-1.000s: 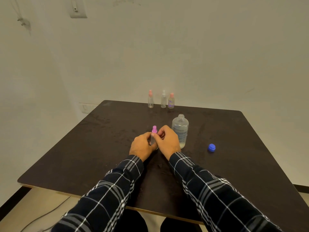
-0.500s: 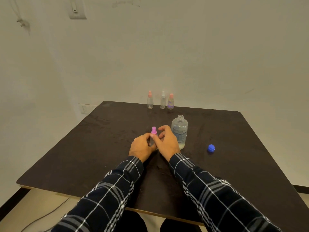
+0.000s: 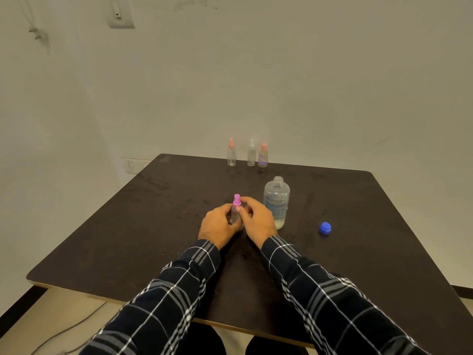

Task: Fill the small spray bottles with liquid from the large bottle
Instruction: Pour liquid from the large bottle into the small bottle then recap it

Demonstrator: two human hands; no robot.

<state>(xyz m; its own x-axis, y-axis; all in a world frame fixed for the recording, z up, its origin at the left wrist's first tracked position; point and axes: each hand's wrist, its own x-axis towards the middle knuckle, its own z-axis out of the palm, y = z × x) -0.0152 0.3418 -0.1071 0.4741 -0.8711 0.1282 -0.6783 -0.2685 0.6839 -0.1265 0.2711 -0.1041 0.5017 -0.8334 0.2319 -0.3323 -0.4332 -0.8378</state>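
Nearest, the left hand (image 3: 217,225) wraps the body of an upright pink-capped spray bottle (image 3: 236,210) at mid dark surface (image 3: 128,239), and the right hand (image 3: 258,221) pinches its neck. Just beside stands the open large bottle (image 3: 277,201), its blue cap (image 3: 325,228) lying apart; three small spray bottles (image 3: 251,156) line the far edge.

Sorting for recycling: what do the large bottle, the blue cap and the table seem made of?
The large bottle: probably clear, glossy plastic; the liquid low inside shows through its wall. The blue cap: opaque moulded plastic, likely, with slight sheen. The table: seemingly dark matt laminate over board; its front edge shows a paler core.
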